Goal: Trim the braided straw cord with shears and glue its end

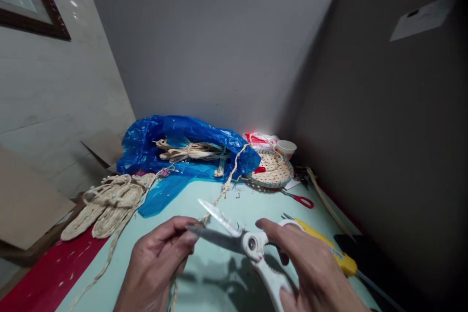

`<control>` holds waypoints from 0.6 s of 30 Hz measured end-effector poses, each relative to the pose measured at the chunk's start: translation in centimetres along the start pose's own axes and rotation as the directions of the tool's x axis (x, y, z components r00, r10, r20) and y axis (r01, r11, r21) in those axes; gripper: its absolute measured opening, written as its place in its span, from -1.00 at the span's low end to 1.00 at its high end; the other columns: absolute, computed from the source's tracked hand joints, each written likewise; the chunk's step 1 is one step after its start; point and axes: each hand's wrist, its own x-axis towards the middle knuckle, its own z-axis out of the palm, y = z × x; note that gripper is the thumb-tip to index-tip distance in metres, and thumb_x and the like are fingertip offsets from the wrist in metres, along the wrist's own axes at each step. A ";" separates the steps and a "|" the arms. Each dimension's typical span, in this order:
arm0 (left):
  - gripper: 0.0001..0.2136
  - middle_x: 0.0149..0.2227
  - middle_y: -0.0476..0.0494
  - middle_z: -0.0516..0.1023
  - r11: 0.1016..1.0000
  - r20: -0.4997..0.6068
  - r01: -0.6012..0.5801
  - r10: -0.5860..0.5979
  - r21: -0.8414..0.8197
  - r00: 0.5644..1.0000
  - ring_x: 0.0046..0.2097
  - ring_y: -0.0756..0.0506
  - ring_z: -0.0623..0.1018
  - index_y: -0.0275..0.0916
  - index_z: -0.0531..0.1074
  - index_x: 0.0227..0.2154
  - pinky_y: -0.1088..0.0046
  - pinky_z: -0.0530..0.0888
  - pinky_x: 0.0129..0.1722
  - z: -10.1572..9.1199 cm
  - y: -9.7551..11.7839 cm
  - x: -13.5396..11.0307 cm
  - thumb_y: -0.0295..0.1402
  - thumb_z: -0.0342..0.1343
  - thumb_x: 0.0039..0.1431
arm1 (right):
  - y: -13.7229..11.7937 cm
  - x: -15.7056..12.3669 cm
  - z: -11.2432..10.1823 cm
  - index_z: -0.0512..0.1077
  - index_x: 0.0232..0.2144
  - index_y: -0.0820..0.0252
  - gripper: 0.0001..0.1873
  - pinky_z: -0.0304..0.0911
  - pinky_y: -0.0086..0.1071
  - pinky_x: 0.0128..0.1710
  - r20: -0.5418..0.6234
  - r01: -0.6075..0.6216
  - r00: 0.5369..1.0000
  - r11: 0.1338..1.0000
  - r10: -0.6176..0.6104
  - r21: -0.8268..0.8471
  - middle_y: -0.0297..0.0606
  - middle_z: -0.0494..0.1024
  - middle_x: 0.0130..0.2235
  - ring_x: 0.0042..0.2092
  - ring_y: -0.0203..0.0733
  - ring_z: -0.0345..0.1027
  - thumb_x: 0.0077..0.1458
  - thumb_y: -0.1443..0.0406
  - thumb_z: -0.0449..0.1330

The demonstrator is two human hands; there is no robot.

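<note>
My left hand (163,258) pinches a braided straw cord (228,183) between thumb and fingers. Beyond the hand the cord runs up across the tabletop toward the blue bag, and a length of it hangs below. My right hand (310,263) grips white-handled scissors (252,243) with the blades spread apart. One blade tip lies at my left fingertips, and the cord passes near the blades; whether they touch it I cannot tell. At the left lies a pair of woven straw sandals (117,204), with another cord trailing from them.
A blue plastic bag (175,129) holds straw bundles (190,151). Behind at right are a round woven basket (272,170), a paper cup (286,147) and red-handled scissors (302,201). A yellow-handled tool (325,243) lies beside my right hand. Grey panels (219,44) stand at the back and right.
</note>
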 end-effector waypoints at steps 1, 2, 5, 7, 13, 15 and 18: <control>-0.78 -0.50 -0.03 0.58 1.000 -0.018 -0.008 0.008 -0.005 1.000 -0.43 -0.04 0.50 -0.17 0.62 -0.50 0.57 0.47 -0.45 0.0 0.0 0.0 -0.25 0.45 -0.29 | 0.2 -0.1 0.1 0.16 0.13 0.13 -0.40 0.26 -0.25 -0.42 0.026 0.048 0.999 0.997 -0.046 -0.055 -0.19 0.49 -0.36 -0.36 -0.03 0.39 -0.02 0.38 0.05; -0.77 -0.48 -0.03 0.60 1.000 -0.028 -0.010 0.010 -0.015 1.000 -0.39 -0.05 0.51 -0.16 0.64 -0.51 0.59 0.47 -0.43 0.1 0.1 -0.1 -0.27 0.47 -0.33 | 0.4 -0.3 0.2 0.13 0.16 0.16 -0.37 0.24 -0.24 -0.44 0.052 0.095 0.995 0.990 -0.090 -0.106 -0.18 0.47 -0.38 -0.37 -0.01 0.37 -0.01 0.37 0.04; -0.78 -0.48 0.03 0.59 0.999 -0.047 -0.015 0.013 -0.033 0.999 -0.38 -0.03 0.51 -0.11 0.65 -0.56 0.63 0.46 -0.42 0.2 0.0 -0.1 -0.33 0.49 -0.41 | 0.5 -0.5 0.5 0.10 0.19 0.26 -0.36 0.20 -0.23 -0.45 0.108 0.167 0.983 0.962 -0.147 -0.215 -0.14 0.45 -0.39 -0.36 0.02 0.33 0.02 0.34 0.04; -0.78 -0.47 0.06 0.59 0.999 -0.053 -0.027 0.025 -0.046 0.998 -0.39 -0.02 0.51 -0.06 0.65 -0.59 0.62 0.47 -0.40 0.3 0.0 -0.2 -0.34 0.50 -0.44 | 0.4 -0.5 0.6 0.10 0.19 0.30 -0.36 0.20 -0.23 -0.44 0.103 0.172 0.983 0.951 -0.150 -0.255 -0.12 0.44 -0.38 -0.36 0.02 0.32 0.01 0.34 0.04; -0.82 -0.38 0.00 0.61 0.998 -0.007 -0.063 0.063 0.029 0.998 -0.30 -0.12 0.54 0.00 0.68 -0.56 0.51 0.50 -0.34 0.3 -0.3 -0.3 -0.29 0.47 -0.36 | 0.1 0.2 0.5 0.18 0.12 0.36 -0.41 0.13 -0.27 -0.48 0.007 0.151 0.987 0.928 -0.159 -0.341 -0.21 0.40 -0.47 -0.45 -0.07 0.25 -0.02 0.39 0.03; -0.82 -0.38 -0.02 0.60 0.999 0.011 -0.029 0.029 0.034 1.000 -0.29 -0.16 0.55 -0.01 0.68 -0.53 0.46 0.53 -0.31 0.2 -0.5 -0.4 -0.26 0.47 -0.34 | 0.1 0.4 0.3 0.20 0.10 0.38 -0.41 0.13 -0.26 -0.47 -0.011 0.158 0.985 0.916 -0.174 -0.368 -0.23 0.40 -0.48 -0.46 -0.10 0.24 -0.04 0.43 0.02; -0.83 -0.37 -0.02 0.63 0.999 0.013 0.033 -0.033 0.001 0.999 -0.19 -0.20 0.56 -0.01 0.68 -0.53 0.48 0.54 -0.23 0.2 -0.7 -0.5 -0.29 0.47 -0.32 | 0.2 0.5 0.1 0.24 0.09 0.41 -0.47 0.12 -0.27 -0.45 -0.022 0.186 0.977 0.893 -0.214 -0.411 -0.26 0.40 -0.49 -0.46 -0.13 0.24 0.02 0.45 0.00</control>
